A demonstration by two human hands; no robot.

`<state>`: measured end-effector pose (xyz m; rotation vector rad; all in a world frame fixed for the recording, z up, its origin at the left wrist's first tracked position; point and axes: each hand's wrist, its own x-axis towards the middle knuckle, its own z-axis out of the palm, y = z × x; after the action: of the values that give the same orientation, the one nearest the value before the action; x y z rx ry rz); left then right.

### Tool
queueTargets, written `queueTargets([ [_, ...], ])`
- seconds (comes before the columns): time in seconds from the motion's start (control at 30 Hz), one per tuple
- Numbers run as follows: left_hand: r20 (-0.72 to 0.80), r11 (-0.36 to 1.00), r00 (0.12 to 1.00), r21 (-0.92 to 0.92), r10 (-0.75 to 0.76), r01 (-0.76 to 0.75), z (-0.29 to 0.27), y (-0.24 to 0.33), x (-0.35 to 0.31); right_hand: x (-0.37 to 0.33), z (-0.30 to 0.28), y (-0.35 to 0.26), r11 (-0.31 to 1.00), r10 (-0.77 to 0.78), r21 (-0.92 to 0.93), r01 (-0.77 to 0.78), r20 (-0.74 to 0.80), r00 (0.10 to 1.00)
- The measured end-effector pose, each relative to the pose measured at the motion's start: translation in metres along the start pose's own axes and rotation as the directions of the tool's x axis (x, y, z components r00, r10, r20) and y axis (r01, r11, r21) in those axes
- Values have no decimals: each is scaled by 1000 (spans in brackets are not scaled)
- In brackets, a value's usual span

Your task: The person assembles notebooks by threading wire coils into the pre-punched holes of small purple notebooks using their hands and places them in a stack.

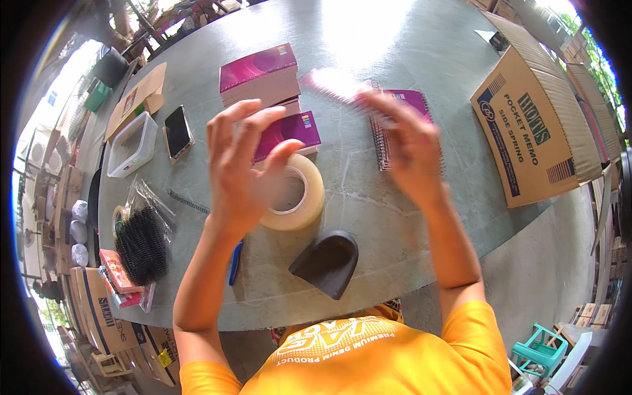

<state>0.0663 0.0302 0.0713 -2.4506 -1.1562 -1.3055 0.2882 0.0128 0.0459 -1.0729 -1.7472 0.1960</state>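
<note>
My left hand is raised over the table with its fingers apart and curved, holding nothing. Just behind and beside it lie a tall stack of purple-covered memo pads and a lower purple stack, partly hidden by the fingers. Below its thumb a large roll of clear tape lies flat. In my right hand a thin pinkish-white memo pad is pinched at the fingertips, smeared by motion. Under that hand are spiral-bound purple memo pads, their black coils showing.
A dark wedge-shaped block and a blue pen-like tool lie near the front edge. To the left are black spiral coils, a phone and a clear plastic box. An open cardboard carton stands at the right.
</note>
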Motion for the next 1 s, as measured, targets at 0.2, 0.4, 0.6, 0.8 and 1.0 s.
queueTargets([
  [0.2, 102, 994, 994, -96, -35, 44, 12, -4, -23, -55, -22, 53, 667, 101, -743, 61, 172, 980],
  [0.4, 209, 987, 978, -158, -2, 35, 26, 1, -41, -67, -20, 63, 703, 76, -710, 40, 130, 989],
  [0.6, 313, 997, 946, 20, -80, 78, 10, -72, -58, -41, -35, 0, 852, 2, -518, 79, 153, 988],
  [0.8, 598, 975, 802, 173, 7, -138, 30, -115, -60, -1, -45, -172, 827, -434, -55, 559, 568, 699],
  [1.0, 538, 962, 829, 110, 154, -250, 36, -121, -63, 53, -86, -205, 382, -383, 132, 915, 924, 27],
])
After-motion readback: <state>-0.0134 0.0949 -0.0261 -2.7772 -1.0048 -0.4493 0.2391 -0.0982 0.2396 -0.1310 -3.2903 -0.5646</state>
